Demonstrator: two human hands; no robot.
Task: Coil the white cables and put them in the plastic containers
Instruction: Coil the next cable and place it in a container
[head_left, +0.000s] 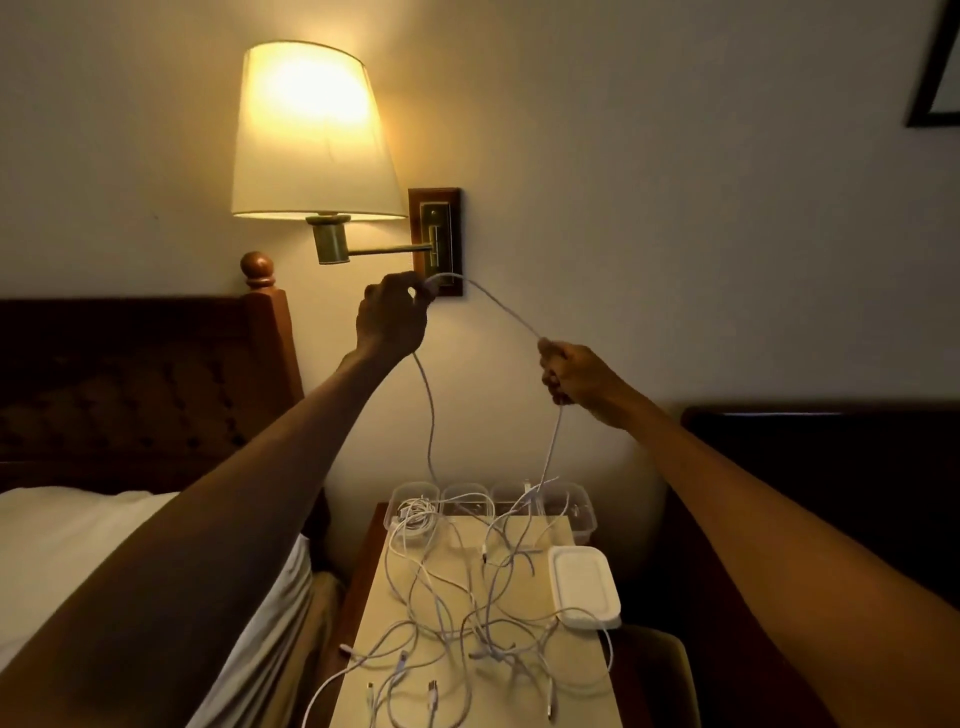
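Holding one white cable (498, 301) stretched between both raised hands, I see it run from my left hand (392, 317) down and across to my right hand (571, 376). The left hand's fingers are curled shut around the cable near its end, up in front of the wall lamp's wooden plate (452, 208). The right hand, lower and to the right, is fisted around the same cable. From each hand a length hangs down toward the table (524, 691).

The rest of the cables (467, 613) lie in a loose tangle over the pale tabletop, crossing one another, with several plug ends pointing at the near edge. One strand drops off the right edge of the table.

A row of clear plastic containers (571, 506) stands along the far edge of the table against the wall. The leftmost container (410, 512) already has a coiled cable (415, 514) in it; I cannot tell what the others hold. A stack of white lids (584, 584) lies on the right side of the table, just in front of the row, resting partly on the tangle.

The lit lampshade (311, 135) hangs above and left of my left hand. A bed with a wooden headboard (156, 374) and white bedding (62, 545) crowds the table's left side, and my left forearm crosses over it. A dark piece of furniture (831, 467) sits to the right.
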